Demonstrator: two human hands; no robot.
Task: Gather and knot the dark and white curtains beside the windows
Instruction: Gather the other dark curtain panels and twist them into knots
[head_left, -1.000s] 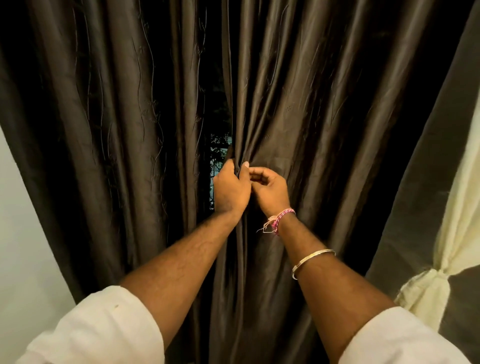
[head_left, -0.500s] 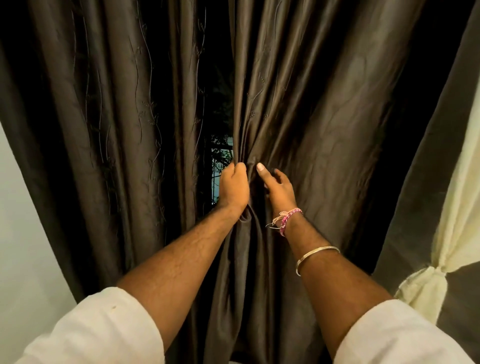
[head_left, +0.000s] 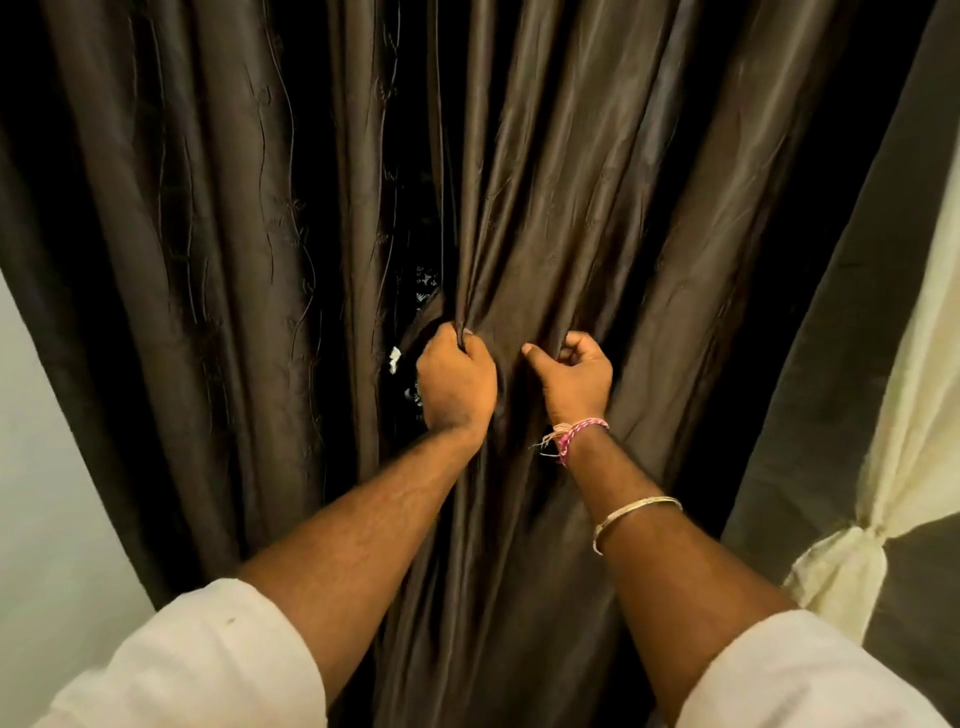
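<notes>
Plainly, left hand (head_left: 456, 382) and right hand (head_left: 574, 378) each grip bunched dark curtain (head_left: 561, 218); no writing.

home, prob. | dark curtain (head_left: 571, 208) w/ knotted white curtain (head_left: 883, 467) | pale wall (head_left: 47, 467)

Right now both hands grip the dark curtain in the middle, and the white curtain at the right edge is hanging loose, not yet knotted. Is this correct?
Not quite. The left hand and the right hand do grip the dark curtain in the middle, but the white curtain at the right edge is not loose: the head view shows it already tied in a knot.
</notes>
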